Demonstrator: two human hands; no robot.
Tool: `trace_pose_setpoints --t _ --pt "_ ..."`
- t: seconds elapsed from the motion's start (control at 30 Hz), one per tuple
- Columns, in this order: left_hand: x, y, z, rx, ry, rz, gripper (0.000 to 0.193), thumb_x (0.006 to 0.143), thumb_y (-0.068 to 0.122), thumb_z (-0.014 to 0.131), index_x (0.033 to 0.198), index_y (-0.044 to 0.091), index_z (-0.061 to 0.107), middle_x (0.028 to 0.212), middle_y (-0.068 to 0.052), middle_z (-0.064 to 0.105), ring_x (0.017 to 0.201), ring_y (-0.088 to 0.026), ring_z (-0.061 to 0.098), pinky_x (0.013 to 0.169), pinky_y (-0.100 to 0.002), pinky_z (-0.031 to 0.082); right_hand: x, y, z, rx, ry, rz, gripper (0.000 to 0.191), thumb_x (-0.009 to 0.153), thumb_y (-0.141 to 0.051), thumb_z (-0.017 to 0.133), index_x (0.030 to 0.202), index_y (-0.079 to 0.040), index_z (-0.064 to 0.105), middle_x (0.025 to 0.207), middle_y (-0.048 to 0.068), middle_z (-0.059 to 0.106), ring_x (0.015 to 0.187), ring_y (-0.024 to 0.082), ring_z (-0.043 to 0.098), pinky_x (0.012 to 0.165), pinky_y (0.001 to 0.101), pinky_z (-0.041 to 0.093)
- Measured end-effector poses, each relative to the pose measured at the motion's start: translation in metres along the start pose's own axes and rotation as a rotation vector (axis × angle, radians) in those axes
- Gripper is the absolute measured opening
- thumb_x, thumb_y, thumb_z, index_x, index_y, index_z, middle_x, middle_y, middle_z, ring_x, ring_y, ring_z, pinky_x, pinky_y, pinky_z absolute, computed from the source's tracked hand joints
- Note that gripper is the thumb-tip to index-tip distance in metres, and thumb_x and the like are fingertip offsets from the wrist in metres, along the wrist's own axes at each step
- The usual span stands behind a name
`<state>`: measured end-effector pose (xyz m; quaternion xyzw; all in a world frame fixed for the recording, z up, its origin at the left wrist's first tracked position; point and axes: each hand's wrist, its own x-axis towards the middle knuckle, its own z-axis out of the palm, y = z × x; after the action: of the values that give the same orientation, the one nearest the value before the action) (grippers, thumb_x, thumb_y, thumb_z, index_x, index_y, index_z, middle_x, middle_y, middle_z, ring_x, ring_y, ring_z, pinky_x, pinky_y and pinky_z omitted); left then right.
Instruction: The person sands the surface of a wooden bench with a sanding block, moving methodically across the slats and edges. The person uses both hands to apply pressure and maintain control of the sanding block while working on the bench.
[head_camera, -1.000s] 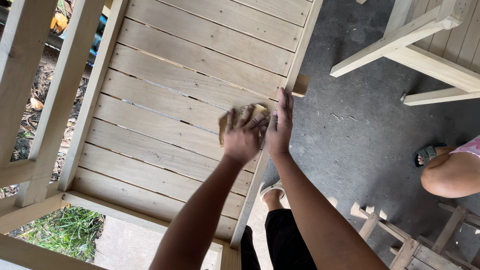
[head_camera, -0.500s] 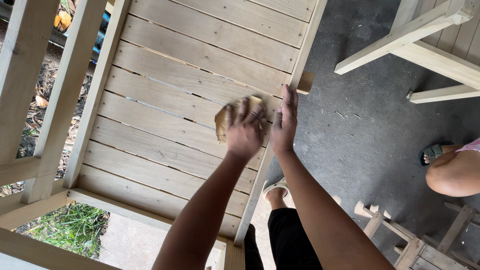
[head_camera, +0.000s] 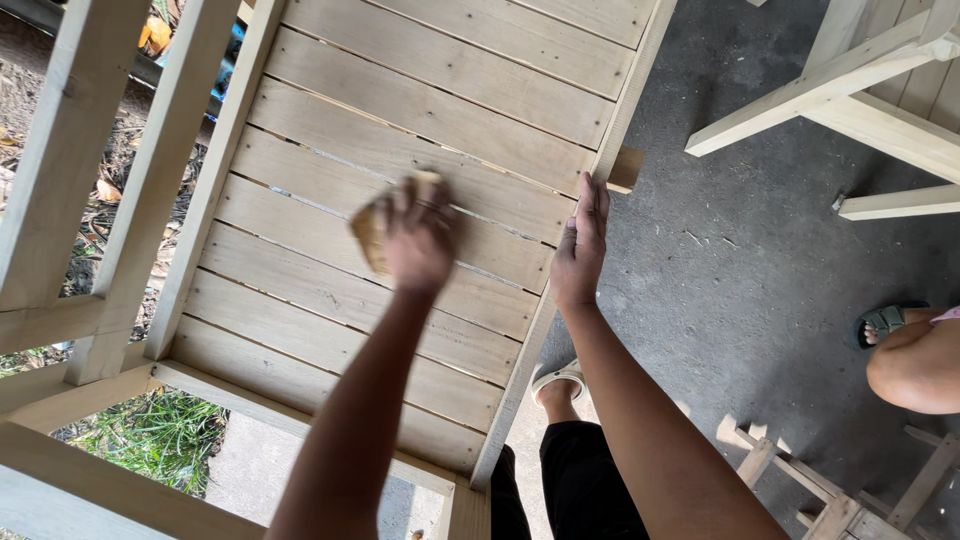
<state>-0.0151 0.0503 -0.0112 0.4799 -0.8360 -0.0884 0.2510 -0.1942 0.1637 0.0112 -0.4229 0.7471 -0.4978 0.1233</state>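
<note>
My left hand presses a tan piece of sandpaper flat against the slatted wooden panel, near its middle. My right hand rests with fingers together along the panel's right edge rail, just below a small protruding wood block. The panel is made of pale unfinished planks with narrow gaps and screws along the sides.
Pale wooden frame posts stand at the left, over dirt and grass. Another wooden frame is at the upper right on grey concrete. Another person's leg and sandalled foot are at the right. My own sandalled foot shows below.
My left hand has slid the sandpaper leftward across the planks, away from my right hand. The right hand has stayed on the edge rail.
</note>
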Motion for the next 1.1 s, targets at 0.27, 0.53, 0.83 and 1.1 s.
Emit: trace_pose_setpoints --t 0.27,0.53,0.83,1.1 --pt "-0.017 0.043 0.004 -0.1 -0.242 0.22 0.029 0.105 0.032 0.052 0.122 0.027 0.074 0.137 0.004 0.069 0.138 -0.019 0.055 0.125 -0.063 0.027 0.001 -0.002 -0.004 -0.025 0.016 -0.047 0.057 0.104 0.005 0.035 0.16 -0.008 0.038 0.166 0.018 0.037 0.16 0.034 0.029 0.129 0.0433 0.029" --pt "-0.007 0.056 0.004 0.033 -0.077 0.108 0.044 0.106 0.039 0.041 0.134 0.022 0.07 0.146 0.002 0.06 0.145 -0.036 0.04 0.118 -0.07 0.012 0.001 -0.001 -0.005 -0.041 -0.016 0.001 0.056 0.105 0.004 0.034 0.16 -0.006 0.037 0.167 0.018 0.036 0.16 0.034 0.024 0.128 0.0432 0.029" --pt "0.036 -0.037 0.003 0.097 -0.168 -0.065 0.04 0.106 0.032 0.042 0.14 0.027 0.062 0.151 0.003 0.055 0.144 -0.031 0.041 0.114 -0.073 0.013 0.001 -0.004 -0.006 -0.01 -0.011 0.024 0.056 0.104 0.005 0.036 0.159 -0.009 0.037 0.167 0.015 0.034 0.159 0.035 0.025 0.118 0.04 0.039" --pt "-0.002 0.092 0.041 -0.009 -0.168 0.143 0.044 0.103 0.029 0.045 0.143 0.021 0.061 0.157 0.002 0.055 0.15 -0.029 0.044 0.128 -0.059 0.018 -0.001 -0.006 -0.003 -0.114 0.02 -0.012 0.057 0.103 0.005 0.038 0.159 -0.006 0.04 0.166 0.016 0.037 0.158 0.034 0.03 0.125 0.0437 0.032"
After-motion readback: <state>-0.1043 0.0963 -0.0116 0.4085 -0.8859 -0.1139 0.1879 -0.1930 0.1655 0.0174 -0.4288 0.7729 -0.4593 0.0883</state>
